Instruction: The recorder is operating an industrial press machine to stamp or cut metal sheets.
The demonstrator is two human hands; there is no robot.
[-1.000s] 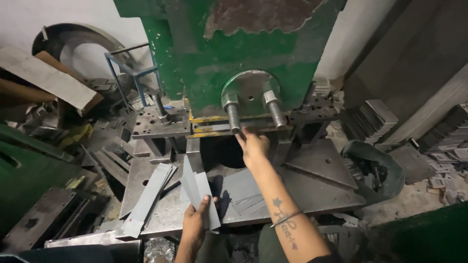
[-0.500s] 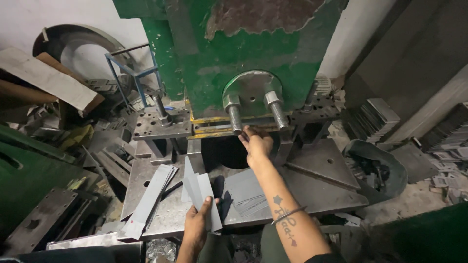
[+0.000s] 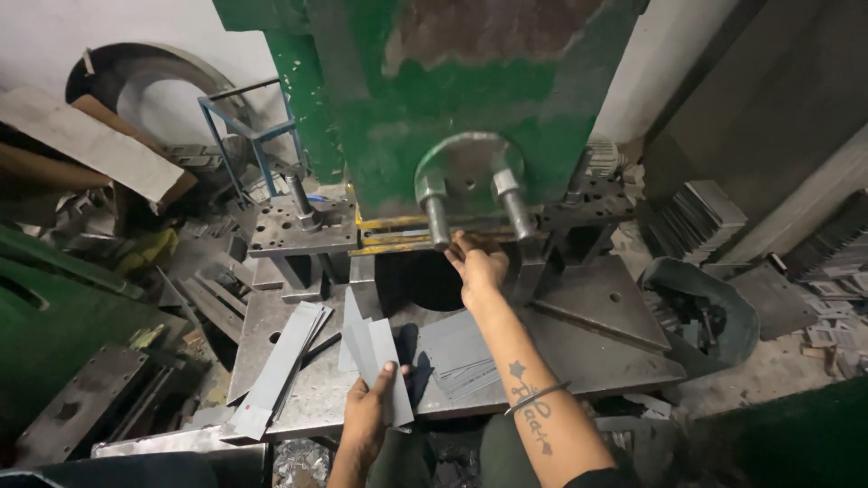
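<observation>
Reaching forward, the right hand (image 3: 477, 267) rests its fingertips at the yellow die slot (image 3: 407, 239) of the green press (image 3: 452, 136), just below the two steel guide posts (image 3: 438, 217); the fingers are bunched together at the slot's edge, but whether they pinch a strip there cannot be told. Nearer the body, the left hand (image 3: 366, 411) is clamped on a few grey metal strips (image 3: 375, 357), thumb over their lower ends, with the strips fanned upward and away from the palm. Left of that hand a longer stack of strips (image 3: 280, 366) lies slantwise on the steel tabletop (image 3: 597, 307), and between the two hands a flat pile of grey sheets (image 3: 457, 352) lies beside the dark round opening (image 3: 425, 280) in the press bed. Good practice at this step, as a judgement, is to keep the right fingertips outside the gap under the ram, seat any piece square against the yellow guide, and draw the hand straight back toward the body. Open room lies mainly behind the right hand, over the sheet pile; the posts crowd it above, a perforated steel block (image 3: 303, 226) stands to its left, and a grey scrap bin (image 3: 705, 312) sits well to its right past the tabletop's edge.
</observation>
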